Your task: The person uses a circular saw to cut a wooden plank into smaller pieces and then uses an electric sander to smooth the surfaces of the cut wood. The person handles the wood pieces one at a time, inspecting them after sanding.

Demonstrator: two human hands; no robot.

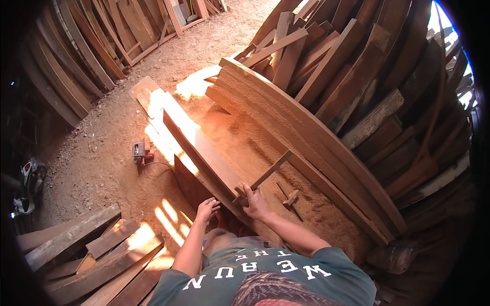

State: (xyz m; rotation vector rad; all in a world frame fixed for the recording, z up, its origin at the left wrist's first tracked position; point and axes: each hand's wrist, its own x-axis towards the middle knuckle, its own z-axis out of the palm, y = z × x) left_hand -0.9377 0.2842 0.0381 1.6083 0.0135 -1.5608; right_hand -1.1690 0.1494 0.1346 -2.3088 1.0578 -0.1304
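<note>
In front of me a long wooden plank (214, 153) runs from my body toward the sunlit far left. My right hand (256, 205) is closed around the stock end of a try square (273, 168), held across the plank near its close end. The square's dark straight blade points out to the far right. Beside the plank's left edge is my left hand (206, 209), its fingers loosely stretched toward the wood with no tool in them. Whether its fingertips touch the plank is hard to see. A wooden marking gauge (291, 198) lies on the sawdust right of my right hand.
Several thick beams (311, 132) lie side by side on the right, before a leaning stack of boards (352, 61). A red power tool (143, 153) with a cord sits left of the plank. Offcut boards (102, 255) are piled at the near left; more planks (76, 51) lean behind.
</note>
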